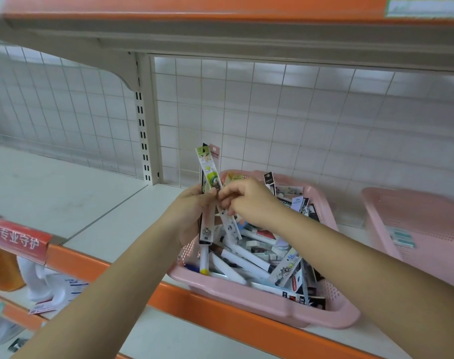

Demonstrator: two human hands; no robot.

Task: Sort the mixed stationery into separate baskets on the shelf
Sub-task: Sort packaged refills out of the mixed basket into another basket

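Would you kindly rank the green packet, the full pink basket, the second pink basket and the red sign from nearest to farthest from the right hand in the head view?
1. Green packet, pinched by the right hand.
2. Full pink basket, directly below it.
3. Second pink basket, further right on the shelf.
4. Red sign, far left on the shelf edge.

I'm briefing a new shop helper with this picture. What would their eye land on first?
The two hands meeting mid-frame: the left hand grips a fan of long narrow printed packets, the right hand pinches at them. Beneath sits a pink perforated plastic basket crammed with pens and packets, on a white shelf with an orange edge; a second pink basket stands to its right.
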